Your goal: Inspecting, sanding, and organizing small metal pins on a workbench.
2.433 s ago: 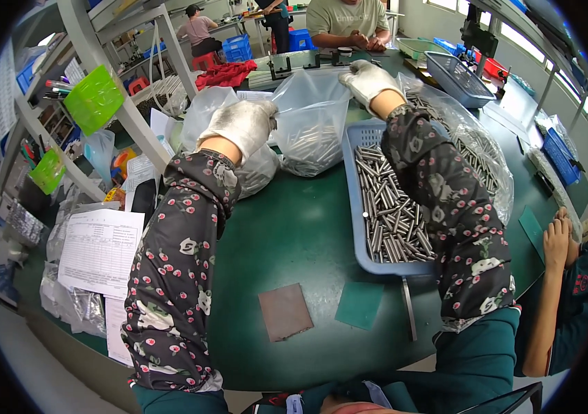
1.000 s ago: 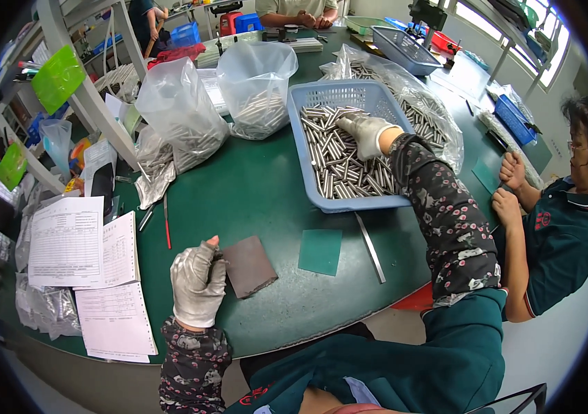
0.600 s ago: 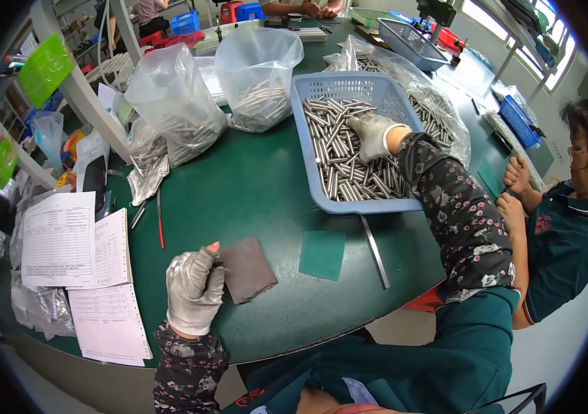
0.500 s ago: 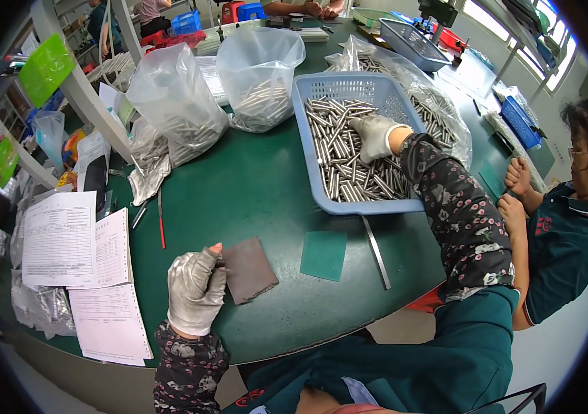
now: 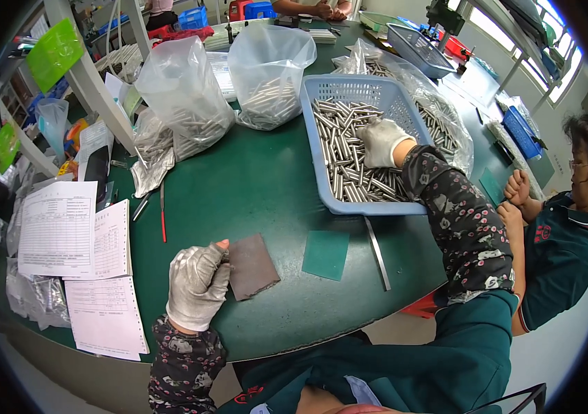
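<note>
My right hand (image 5: 382,143), in a white glove, reaches into a blue plastic basket (image 5: 370,208) heaped with shiny metal pins (image 5: 349,148). Its fingers curl down onto the pins, and the glove hides what they grasp. At the left my left hand (image 5: 198,284), gloved with a bare fingertip showing, rests closed on the green table. Whatever may be inside its curled fingers is hidden. Right beside it lies a brown sandpaper-like square (image 5: 252,267). A green square sheet (image 5: 325,254) and a thin metal strip (image 5: 377,254) lie between the hands, below the basket.
Clear plastic bags (image 5: 270,83) of pins stand behind, with another bag (image 5: 445,131) right of the basket. Printed papers (image 5: 58,231) cover the left edge, near a red thin tool (image 5: 163,214). A co-worker (image 5: 563,234) sits close at the right; another person's hands (image 5: 332,10) show at the back.
The whole view has shifted slightly. My right hand stays among the pins, its fingers now curled lower into them. My left hand keeps its closed pose beside the brown square.
</note>
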`<move>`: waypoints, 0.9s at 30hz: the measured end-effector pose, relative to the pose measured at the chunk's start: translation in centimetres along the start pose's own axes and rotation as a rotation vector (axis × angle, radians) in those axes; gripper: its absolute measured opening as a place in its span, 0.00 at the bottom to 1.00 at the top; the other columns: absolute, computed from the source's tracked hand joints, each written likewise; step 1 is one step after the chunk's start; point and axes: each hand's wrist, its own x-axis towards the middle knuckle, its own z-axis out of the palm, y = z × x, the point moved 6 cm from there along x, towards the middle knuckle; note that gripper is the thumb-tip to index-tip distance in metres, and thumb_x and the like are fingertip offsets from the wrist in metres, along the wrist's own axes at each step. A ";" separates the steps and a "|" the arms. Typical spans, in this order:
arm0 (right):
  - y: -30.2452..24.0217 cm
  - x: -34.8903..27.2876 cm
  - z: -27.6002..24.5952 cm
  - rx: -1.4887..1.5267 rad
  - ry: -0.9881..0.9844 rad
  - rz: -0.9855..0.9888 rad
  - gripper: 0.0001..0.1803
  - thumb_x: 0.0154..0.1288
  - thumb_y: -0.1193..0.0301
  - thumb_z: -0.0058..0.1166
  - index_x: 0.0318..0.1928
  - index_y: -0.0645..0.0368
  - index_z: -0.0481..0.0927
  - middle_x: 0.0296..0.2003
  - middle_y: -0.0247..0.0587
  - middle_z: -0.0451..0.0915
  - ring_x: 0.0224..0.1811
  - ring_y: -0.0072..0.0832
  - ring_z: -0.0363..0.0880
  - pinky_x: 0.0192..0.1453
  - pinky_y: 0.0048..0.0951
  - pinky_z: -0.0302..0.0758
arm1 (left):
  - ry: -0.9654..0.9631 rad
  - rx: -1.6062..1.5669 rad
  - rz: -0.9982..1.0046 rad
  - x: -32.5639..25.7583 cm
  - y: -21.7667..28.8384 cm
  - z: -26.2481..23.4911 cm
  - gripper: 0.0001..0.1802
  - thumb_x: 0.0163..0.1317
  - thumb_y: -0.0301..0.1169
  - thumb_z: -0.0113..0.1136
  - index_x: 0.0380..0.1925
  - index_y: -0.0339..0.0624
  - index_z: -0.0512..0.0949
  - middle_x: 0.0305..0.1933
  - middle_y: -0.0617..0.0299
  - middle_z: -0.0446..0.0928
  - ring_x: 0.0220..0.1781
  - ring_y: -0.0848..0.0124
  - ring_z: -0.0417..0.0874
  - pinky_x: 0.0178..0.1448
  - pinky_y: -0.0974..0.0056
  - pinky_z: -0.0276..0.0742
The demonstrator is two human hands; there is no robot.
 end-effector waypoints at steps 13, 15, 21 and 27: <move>0.2 -0.4 -1.4 0.090 0.045 0.061 0.14 0.52 0.69 0.52 0.40 0.58 0.81 0.36 0.52 0.83 0.42 0.46 0.82 0.49 0.41 0.77 | -0.031 -0.033 -0.011 -0.3 -0.4 0.3 0.21 0.54 0.27 0.62 0.50 0.42 0.75 0.31 0.59 0.78 0.30 0.58 0.79 0.37 0.56 0.74; 0.8 -0.6 -1.9 0.148 0.105 0.093 0.14 0.51 0.70 0.52 0.40 0.58 0.81 0.35 0.53 0.82 0.42 0.47 0.82 0.48 0.42 0.77 | -0.043 -0.040 -0.040 -0.4 -0.6 0.2 0.22 0.54 0.29 0.64 0.50 0.41 0.75 0.32 0.58 0.79 0.32 0.58 0.79 0.38 0.55 0.74; 2.6 -1.1 -3.2 0.421 0.291 0.161 0.19 0.48 0.68 0.52 0.42 0.62 0.78 0.32 0.61 0.80 0.39 0.53 0.81 0.47 0.45 0.76 | -0.359 0.052 -0.065 0.1 0.7 2.0 0.55 0.31 0.49 0.78 0.64 0.44 0.66 0.62 0.46 0.66 0.64 0.49 0.68 0.67 0.53 0.66; 1.9 -1.7 -3.2 0.355 0.315 0.165 0.20 0.48 0.68 0.50 0.43 0.63 0.79 0.32 0.62 0.80 0.38 0.53 0.81 0.47 0.44 0.77 | -0.526 0.228 -0.133 -0.5 0.1 3.6 0.53 0.38 0.51 0.74 0.66 0.47 0.63 0.67 0.51 0.61 0.69 0.50 0.61 0.69 0.49 0.63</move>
